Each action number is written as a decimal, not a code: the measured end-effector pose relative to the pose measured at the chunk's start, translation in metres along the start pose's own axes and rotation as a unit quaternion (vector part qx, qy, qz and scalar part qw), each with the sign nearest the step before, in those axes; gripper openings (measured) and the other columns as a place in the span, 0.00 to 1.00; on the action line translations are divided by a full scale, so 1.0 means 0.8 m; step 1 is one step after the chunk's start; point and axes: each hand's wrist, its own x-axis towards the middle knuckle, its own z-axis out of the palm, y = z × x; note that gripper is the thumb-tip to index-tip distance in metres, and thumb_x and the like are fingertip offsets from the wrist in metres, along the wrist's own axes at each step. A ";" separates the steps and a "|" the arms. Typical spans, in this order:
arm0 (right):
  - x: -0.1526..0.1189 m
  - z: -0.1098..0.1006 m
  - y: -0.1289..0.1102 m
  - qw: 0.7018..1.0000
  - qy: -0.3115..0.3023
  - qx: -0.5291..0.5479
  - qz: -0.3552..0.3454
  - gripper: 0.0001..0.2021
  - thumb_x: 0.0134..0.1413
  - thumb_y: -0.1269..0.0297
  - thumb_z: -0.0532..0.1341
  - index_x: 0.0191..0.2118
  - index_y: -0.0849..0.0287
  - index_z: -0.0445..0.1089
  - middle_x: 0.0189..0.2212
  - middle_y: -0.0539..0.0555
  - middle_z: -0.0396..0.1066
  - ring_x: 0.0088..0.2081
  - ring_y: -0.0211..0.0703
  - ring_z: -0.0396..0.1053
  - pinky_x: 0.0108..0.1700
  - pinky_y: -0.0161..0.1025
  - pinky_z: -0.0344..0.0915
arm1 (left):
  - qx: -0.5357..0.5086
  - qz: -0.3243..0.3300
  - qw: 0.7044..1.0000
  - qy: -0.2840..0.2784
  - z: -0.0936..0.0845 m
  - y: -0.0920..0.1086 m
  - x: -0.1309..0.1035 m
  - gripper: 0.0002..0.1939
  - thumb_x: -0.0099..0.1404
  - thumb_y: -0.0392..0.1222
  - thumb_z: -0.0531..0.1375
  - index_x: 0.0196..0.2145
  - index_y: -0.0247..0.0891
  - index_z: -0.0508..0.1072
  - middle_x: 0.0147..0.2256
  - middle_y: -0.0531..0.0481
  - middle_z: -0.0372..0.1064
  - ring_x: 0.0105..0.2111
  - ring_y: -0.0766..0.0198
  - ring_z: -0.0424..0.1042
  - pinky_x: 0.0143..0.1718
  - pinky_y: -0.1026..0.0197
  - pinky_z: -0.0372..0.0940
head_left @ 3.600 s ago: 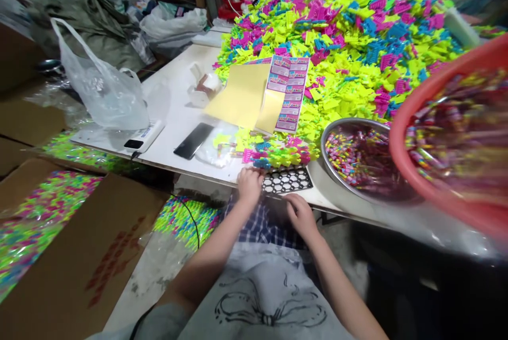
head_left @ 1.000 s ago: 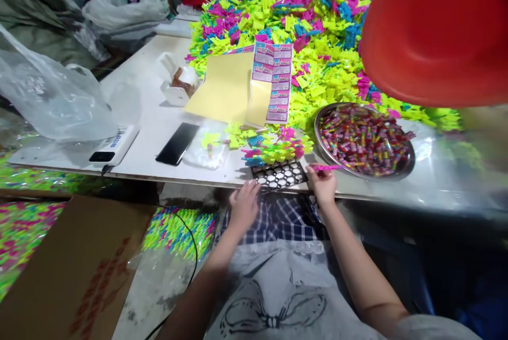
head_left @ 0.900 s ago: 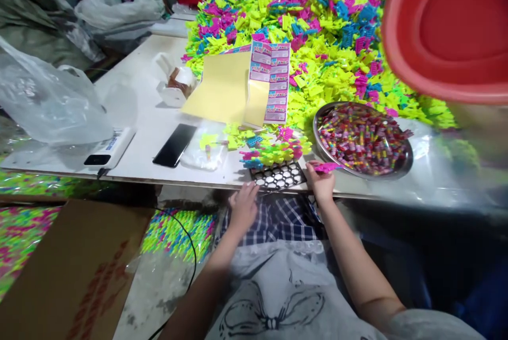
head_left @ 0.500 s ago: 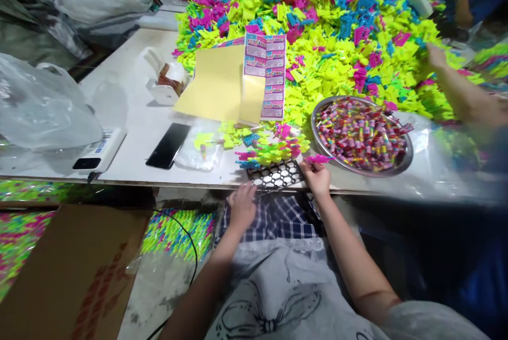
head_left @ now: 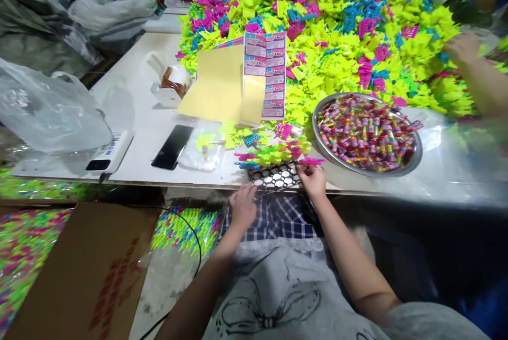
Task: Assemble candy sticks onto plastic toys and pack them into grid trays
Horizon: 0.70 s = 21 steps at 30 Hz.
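Note:
A black rack with round holes (head_left: 275, 177) lies at the table's front edge. Along its far side stands a row of yellow, pink and blue plastic toy pieces (head_left: 270, 154). My right hand (head_left: 313, 181) is closed on a pink toy piece (head_left: 311, 161) at the rack's right end. My left hand (head_left: 244, 203) rests at the rack's near left corner, its fingers stretched out over the table edge and holding nothing. Right of my right hand is a metal bowl (head_left: 317, 141) full of small wrapped candy tubes (head_left: 367, 133).
A large heap of toy pieces (head_left: 337, 27) covers the back of the table. Printed card sheets (head_left: 222, 83), a black phone (head_left: 172, 147), a plastic bag (head_left: 47, 107) and a white device (head_left: 111, 154) lie leftward. A co-worker's hand (head_left: 462, 48) reaches into the heap at right.
My right hand has moved slightly left with the pink piece, closer to the row on the rack. My left hand stays put. The co-worker's arm has shifted, and the view has turned slightly.

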 end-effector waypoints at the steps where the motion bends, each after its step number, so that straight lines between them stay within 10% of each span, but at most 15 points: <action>1: 0.000 0.000 0.000 1.000 0.001 -0.007 -0.007 0.15 0.50 0.53 0.55 0.27 0.60 0.70 0.23 0.54 0.66 0.28 0.43 0.62 0.35 0.38 0.59 | 0.002 -0.001 1.000 -0.001 -0.001 0.002 0.000 0.28 0.53 0.28 0.49 0.52 0.40 0.62 0.55 0.42 0.59 0.58 0.53 0.52 0.52 0.48 0.49; 8: 0.003 0.002 0.003 0.999 -0.006 -0.026 -0.045 0.14 0.50 0.55 0.55 0.27 0.60 0.69 0.24 0.55 0.66 0.30 0.45 0.61 0.37 0.41 0.58 | -0.010 0.006 1.000 -0.010 -0.035 0.010 -0.001 0.27 0.55 0.28 0.47 0.52 0.43 0.62 0.54 0.46 0.60 0.56 0.56 0.55 0.51 0.50 0.49; 14: 0.004 0.003 0.003 0.994 -0.013 -0.062 -0.088 0.12 0.51 0.58 0.55 0.30 0.61 0.70 0.26 0.56 0.68 0.32 0.46 0.62 0.37 0.40 0.57 | 0.026 -0.193 0.960 0.203 -0.125 -0.032 0.068 0.17 0.59 0.34 0.46 0.43 0.40 0.68 0.45 0.43 0.64 0.49 0.55 0.61 0.49 0.50 0.51; 17: 0.005 0.002 0.000 0.994 -0.015 -0.071 -0.082 0.10 0.50 0.60 0.55 0.30 0.60 0.70 0.26 0.55 0.68 0.33 0.46 0.62 0.37 0.40 0.56 | 0.078 -0.256 0.952 0.150 -0.159 -0.056 0.129 0.21 0.58 0.39 0.50 0.51 0.38 0.62 0.49 0.39 0.60 0.48 0.47 0.58 0.46 0.45 0.52; 21: 0.006 0.000 -0.004 0.995 -0.017 -0.053 -0.088 0.09 0.50 0.61 0.56 0.31 0.60 0.71 0.26 0.55 0.68 0.33 0.46 0.62 0.38 0.40 0.56 | 0.138 -0.141 0.980 0.033 -0.167 -0.063 0.187 0.24 0.58 0.40 0.51 0.53 0.44 0.61 0.56 0.43 0.52 0.52 0.46 0.52 0.47 0.44 0.49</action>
